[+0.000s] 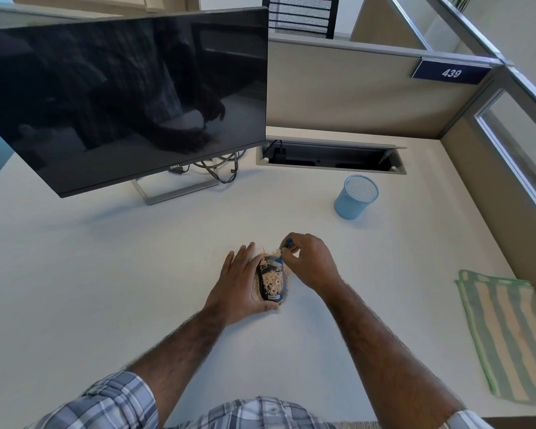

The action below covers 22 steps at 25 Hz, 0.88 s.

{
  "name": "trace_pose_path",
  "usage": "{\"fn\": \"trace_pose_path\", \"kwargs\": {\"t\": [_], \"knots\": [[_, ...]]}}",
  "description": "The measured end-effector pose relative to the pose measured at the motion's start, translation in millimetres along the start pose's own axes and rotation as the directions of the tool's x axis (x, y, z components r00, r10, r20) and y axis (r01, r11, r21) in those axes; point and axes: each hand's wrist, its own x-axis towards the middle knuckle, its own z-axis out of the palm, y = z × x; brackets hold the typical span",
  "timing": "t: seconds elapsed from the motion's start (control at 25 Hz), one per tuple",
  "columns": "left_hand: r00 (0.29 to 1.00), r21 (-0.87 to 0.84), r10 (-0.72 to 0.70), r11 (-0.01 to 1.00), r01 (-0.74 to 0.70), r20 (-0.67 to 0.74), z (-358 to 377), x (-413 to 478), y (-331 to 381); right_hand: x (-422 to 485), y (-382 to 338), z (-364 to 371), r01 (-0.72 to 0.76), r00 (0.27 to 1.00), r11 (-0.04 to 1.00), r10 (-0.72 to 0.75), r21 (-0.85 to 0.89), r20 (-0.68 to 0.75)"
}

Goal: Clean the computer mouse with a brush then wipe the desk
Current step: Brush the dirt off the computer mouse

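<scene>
A black computer mouse [271, 281] lies on the white desk [106, 274], coated with tan crumbs that also ring it on the desk. My left hand [240, 281] cups the mouse from its left side and rear, thumb at the near end. My right hand [307, 261] pinches a small blue brush [283, 250] between thumb and fingers, with the bristle end touching the mouse's far end. Most of the brush is hidden by my fingers. A green and beige striped cloth [508, 339] lies folded at the desk's right edge.
A dark monitor [121, 100] on a metal stand fills the back left, cables behind it. A blue mesh cup [356, 197] stands at the back right, in front of an open cable tray [331, 157]. Beige partitions wall the back and right.
</scene>
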Motion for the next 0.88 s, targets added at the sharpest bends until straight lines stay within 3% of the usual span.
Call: {"fn": "trace_pose_path", "kwargs": {"t": [0.44, 0.88], "knots": [[1.000, 0.015, 0.002, 1.000, -0.002, 0.018, -2, 0, 1, -11, 11, -1, -0.040, 0.998, 0.990, 0.046, 0.132, -0.042], [1.000, 0.000, 0.003, 1.000, -0.003, 0.009, -4, -1, 2, -12, 12, 0, -0.047, 0.996, 0.994, 0.054, 0.102, -0.067]]}}
